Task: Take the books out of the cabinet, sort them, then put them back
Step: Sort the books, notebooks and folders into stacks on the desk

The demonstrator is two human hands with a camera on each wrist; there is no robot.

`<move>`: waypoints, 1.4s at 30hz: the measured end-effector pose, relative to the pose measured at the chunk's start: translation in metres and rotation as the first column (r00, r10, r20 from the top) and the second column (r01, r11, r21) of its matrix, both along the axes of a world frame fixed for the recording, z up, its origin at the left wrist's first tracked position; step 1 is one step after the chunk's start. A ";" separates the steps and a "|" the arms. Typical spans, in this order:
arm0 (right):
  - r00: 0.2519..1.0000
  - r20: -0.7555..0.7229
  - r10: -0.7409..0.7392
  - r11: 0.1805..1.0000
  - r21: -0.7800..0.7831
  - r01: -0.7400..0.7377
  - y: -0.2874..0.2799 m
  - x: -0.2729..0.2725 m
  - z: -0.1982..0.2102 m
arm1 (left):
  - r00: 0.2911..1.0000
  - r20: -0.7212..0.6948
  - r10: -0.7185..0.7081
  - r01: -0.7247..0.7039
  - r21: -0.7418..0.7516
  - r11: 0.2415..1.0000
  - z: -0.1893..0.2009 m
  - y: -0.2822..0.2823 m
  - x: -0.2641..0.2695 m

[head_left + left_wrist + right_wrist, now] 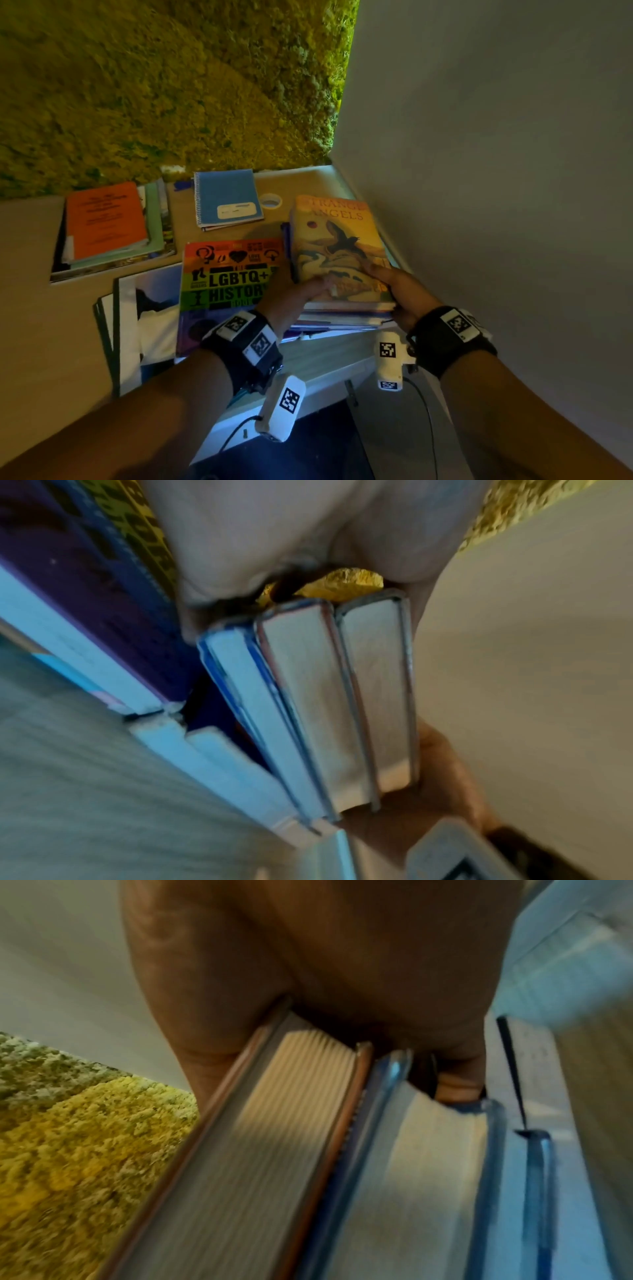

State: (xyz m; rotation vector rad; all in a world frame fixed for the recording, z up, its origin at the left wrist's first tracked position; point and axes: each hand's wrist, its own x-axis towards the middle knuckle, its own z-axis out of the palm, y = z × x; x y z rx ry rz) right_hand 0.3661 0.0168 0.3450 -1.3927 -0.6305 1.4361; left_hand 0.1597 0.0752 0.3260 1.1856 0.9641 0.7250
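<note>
Both hands clamp one small stack of books at its near end. Left hand (291, 294) grips the left near corner, thumb on the top cover; right hand (399, 291) grips the right near corner, thumb on top, fingers under. Top book is the yellow book (337, 250), titled Angels; at least two more sit below it in the left wrist view. Stack's long axis runs straight away from the person, beside the white wall (496, 154). It rests on the cabinet top (30, 291), partly over the rainbow history book (227, 270). Hands equally near; likely a two-handed lift toward the body.
</note>
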 end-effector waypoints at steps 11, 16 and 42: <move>0.959 0.085 0.270 0.963 -0.008 -0.270 0.049 -0.119 -0.001 | 0.994 -0.010 0.113 -0.113 0.022 0.993 0.009 0.025 -0.130; 0.895 0.256 0.366 0.928 -0.028 -0.372 0.053 -0.140 -0.013 | 0.976 -0.128 0.176 -0.193 -0.131 0.973 -0.011 0.033 -0.158; 0.818 0.505 0.277 0.958 -0.216 -0.191 0.144 -0.135 -0.089 | 0.955 -0.045 0.294 -0.285 -0.414 0.865 0.006 0.036 -0.206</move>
